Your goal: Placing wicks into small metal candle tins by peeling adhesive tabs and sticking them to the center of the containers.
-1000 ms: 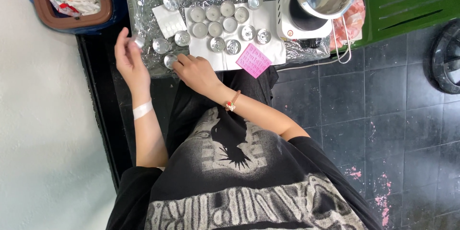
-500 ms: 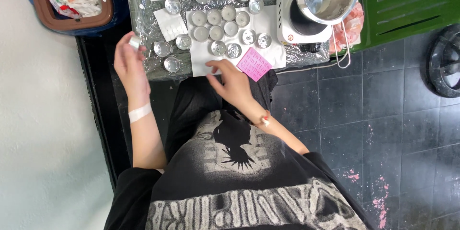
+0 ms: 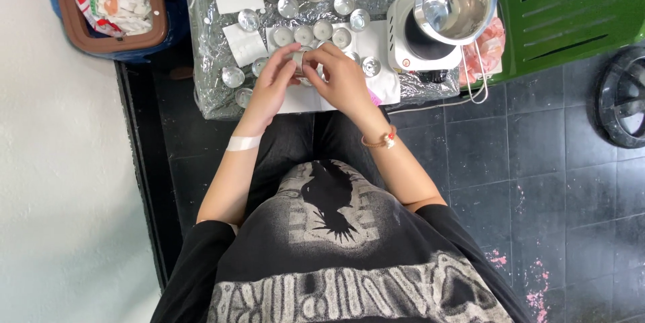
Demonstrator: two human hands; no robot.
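Both hands, left hand and right hand, are pinching one small round silver metal cup above the foil-covered tabletop; several white wax-filled cups are sitting done, others are lying empty.

We have one view only, from the head camera, looking almost straight down over the torso. The foil-covered table sits at the top edge, moderately far; the left hand and right hand meet near upper centre. Dark floor tiles fill the right side.
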